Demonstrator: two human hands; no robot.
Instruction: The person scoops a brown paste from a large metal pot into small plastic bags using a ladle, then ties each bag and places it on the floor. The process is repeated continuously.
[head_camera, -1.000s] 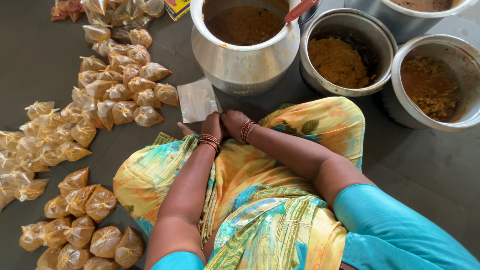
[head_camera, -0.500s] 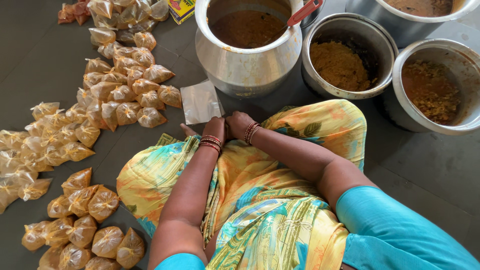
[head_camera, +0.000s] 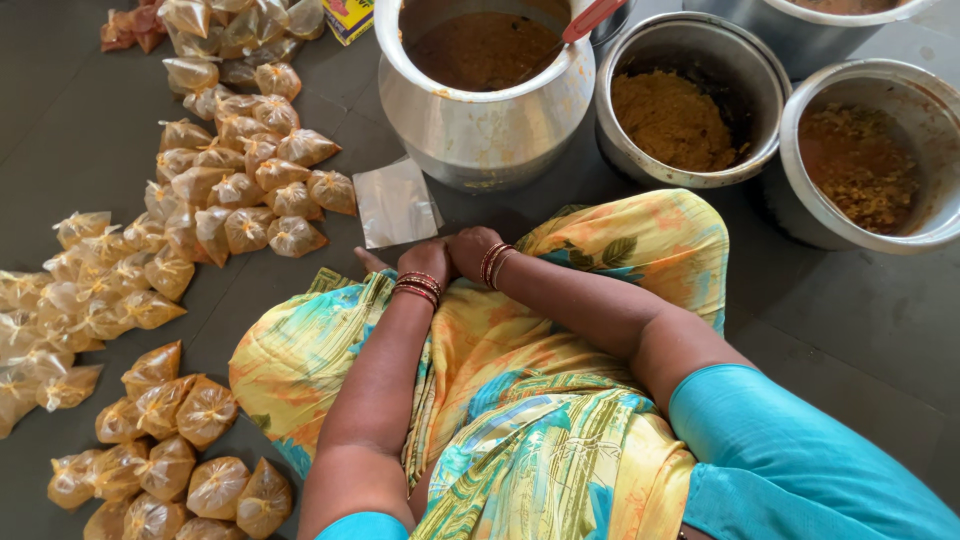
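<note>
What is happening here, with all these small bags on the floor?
A person sits on the floor with the left hand and right hand together at the knees, just behind a flat empty plastic bag. What the fingers hold is hidden. Many tied bags of food lie to the left. Ahead stand a big pot of brown curry and pots of cooked food.

I saw both hands meet at the lap's front edge, the left hand (head_camera: 420, 262) just beside the right hand (head_camera: 473, 250). Directly beyond them an empty plastic pouch (head_camera: 395, 203) lay on the floor (head_camera: 60, 110), before the large pot (head_camera: 487, 105). Two more pots (head_camera: 690, 100) (head_camera: 868, 150) stood to its right. Filled pouches (head_camera: 235, 180) lay heaped to the left.
</note>
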